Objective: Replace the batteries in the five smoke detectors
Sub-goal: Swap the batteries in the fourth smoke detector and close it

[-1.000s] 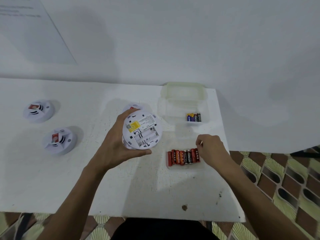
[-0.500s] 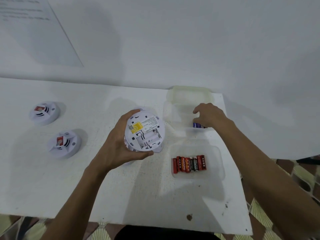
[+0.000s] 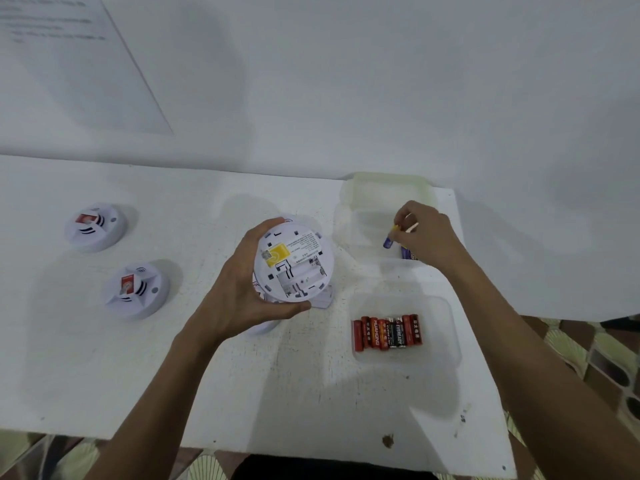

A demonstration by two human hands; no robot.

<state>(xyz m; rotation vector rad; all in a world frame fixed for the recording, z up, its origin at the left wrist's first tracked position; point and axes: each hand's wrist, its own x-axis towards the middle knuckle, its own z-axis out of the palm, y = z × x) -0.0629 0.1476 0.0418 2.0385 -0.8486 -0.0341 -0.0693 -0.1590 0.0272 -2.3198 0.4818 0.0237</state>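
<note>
1. My right hand (image 3: 426, 233) is over the far container (image 3: 388, 178), at about 1 o'clock on the table (image 3: 138, 375). Thumb and fingertips are closed together on one purple battery (image 3: 390, 238), lifted a little above another battery (image 3: 407, 252) lying in the container.
2. The battery's long axis runs roughly 1 to 7 o'clock, purple end toward me.
3. My left hand (image 3: 239, 292) grips the open smoke detector (image 3: 294, 261) with fingers and thumb curled round its rim, back side up. Its battery bay (image 3: 301, 278) looks empty.
4. From my right fingers the bay lies at about 8 o'clock, near. I judge its slots run about 8 to 2 o'clock, so the battery needs a turn first.
5. The red batteries (image 3: 388, 330) sit in the near container (image 3: 446, 341), at 6 o'clock from my right hand.
</note>
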